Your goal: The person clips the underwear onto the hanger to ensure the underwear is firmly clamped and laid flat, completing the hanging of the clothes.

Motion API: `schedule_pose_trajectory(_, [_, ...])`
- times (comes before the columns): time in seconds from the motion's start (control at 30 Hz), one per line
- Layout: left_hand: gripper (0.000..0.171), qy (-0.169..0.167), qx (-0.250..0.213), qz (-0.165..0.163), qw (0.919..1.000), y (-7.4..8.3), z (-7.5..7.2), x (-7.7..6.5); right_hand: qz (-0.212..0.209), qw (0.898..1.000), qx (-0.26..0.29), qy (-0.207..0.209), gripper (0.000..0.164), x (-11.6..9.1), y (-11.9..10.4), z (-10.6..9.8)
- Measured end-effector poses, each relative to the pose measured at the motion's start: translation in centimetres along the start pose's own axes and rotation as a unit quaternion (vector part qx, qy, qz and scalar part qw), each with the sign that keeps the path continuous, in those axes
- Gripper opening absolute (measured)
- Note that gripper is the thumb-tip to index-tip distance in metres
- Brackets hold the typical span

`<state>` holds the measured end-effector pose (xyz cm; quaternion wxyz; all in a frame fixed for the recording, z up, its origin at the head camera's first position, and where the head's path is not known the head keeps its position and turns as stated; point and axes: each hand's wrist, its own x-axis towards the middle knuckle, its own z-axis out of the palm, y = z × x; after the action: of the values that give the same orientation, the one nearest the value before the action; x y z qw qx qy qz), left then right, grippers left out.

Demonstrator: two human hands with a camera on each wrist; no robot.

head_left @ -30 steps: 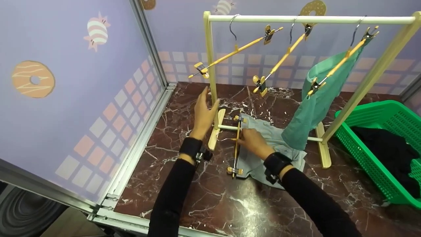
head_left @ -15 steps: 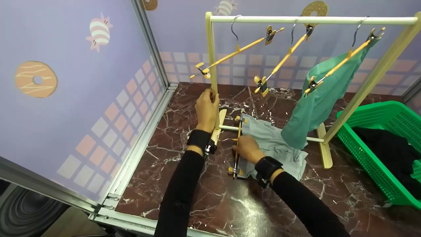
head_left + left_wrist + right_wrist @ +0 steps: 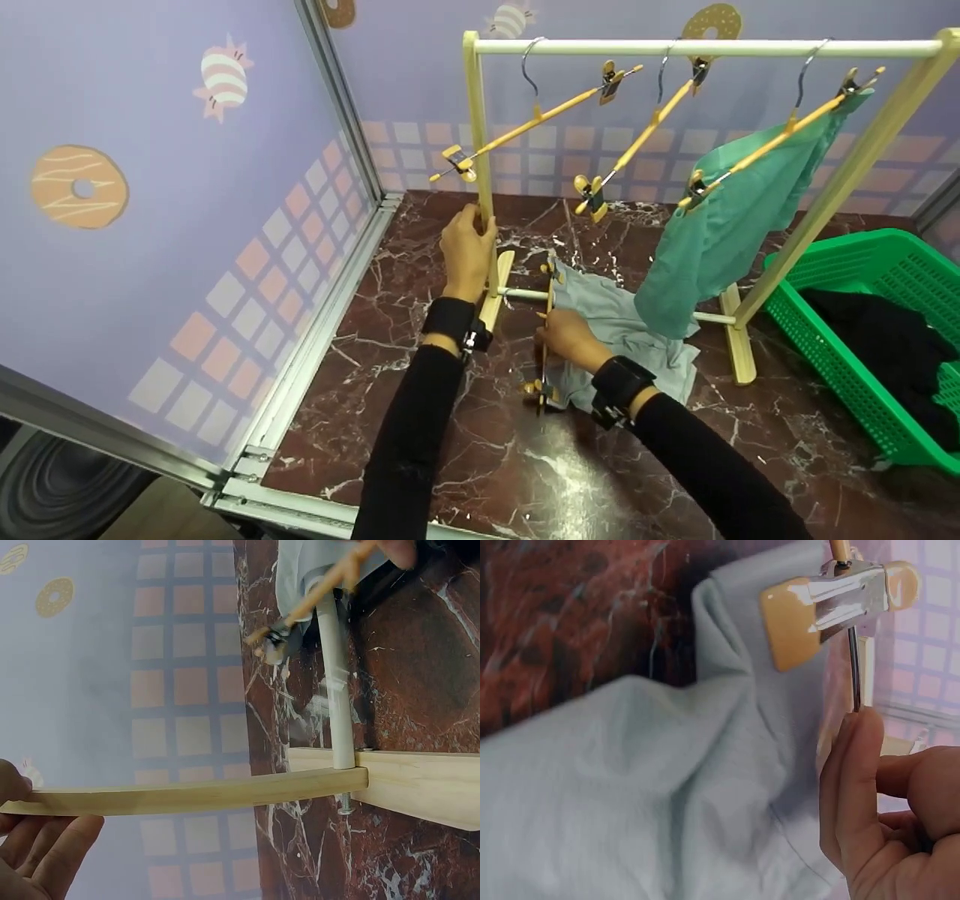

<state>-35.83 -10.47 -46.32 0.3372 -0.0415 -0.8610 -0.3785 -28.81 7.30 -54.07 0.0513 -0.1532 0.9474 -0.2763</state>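
Now pinching in the right hand [image 3: 574, 337] the clip hanger [image 3: 856, 667], tipped up slightly since a moment ago with grey cloth [image 3: 630, 334] on the bench [image 3: 480, 450], while gripping the rack post [image 3: 484, 184] in the left hand [image 3: 466, 251], apparently starting to lift.

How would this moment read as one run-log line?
left hand: grips rack post; right hand: holds clip hanger; grey cloth: clipped to that hanger; green cloth: hangs on rack; black cloth: in basket

Glare is streaking the marbled counter [image 3: 568, 466]; the left wrist view is blurring the clip hanger [image 3: 341, 571], the right softening the grey cloth [image 3: 615, 795].
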Motion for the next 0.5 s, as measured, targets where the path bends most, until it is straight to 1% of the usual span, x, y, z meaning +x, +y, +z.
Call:
schedule_pose_trajectory(0.07, [0.012, -0.001, -0.001, -0.002, 1.0000, 0.0, 0.0, 0.0, -0.002, 1.000, -0.008, -0.007, 0.038, -0.2, -0.1, -0.9])
schedule_pose_trajectory(0.17, [0.012, -0.004, -0.006, 0.000, 1.0000, 0.1, -0.1, 0.0, 0.005, 1.000, -0.024, -0.006, 0.038, -0.4, -0.1, -2.6])
schedule_pose_trajectory(0.23, [0.012, -0.006, -0.007, 0.003, 1.0000, 0.1, -0.1, 0.0, 0.009, 1.000, -0.021, -0.014, 0.036, -0.6, -0.2, -4.0])
schedule_pose_trajectory(0.33, [0.012, -0.008, -0.008, 0.002, 0.9999, 0.1, -0.2, 0.0, 0.027, 0.999, 0.023, -0.039, 0.035, -1.0, -0.4, -6.2])
schedule_pose_trajectory(0.4, [0.012, -0.009, -0.006, 0.001, 0.9999, 0.1, -0.2, 0.1, 0.033, 0.996, 0.061, -0.060, 0.036, -1.2, -0.5, -7.7])
schedule_pose_trajectory(0.47, [0.012, -0.010, -0.006, -0.001, 0.9999, 0.1, -0.2, 0.0, 0.037, 0.993, 0.086, -0.069, 0.038, -1.5, -0.6, -9.0])
schedule_pose_trajectory(0.5, [0.013, -0.010, -0.006, -0.001, 0.9999, 0.2, -0.2, 0.0, 0.034, 0.993, 0.087, -0.067, 0.038, -1.6, -0.7, -9.7])
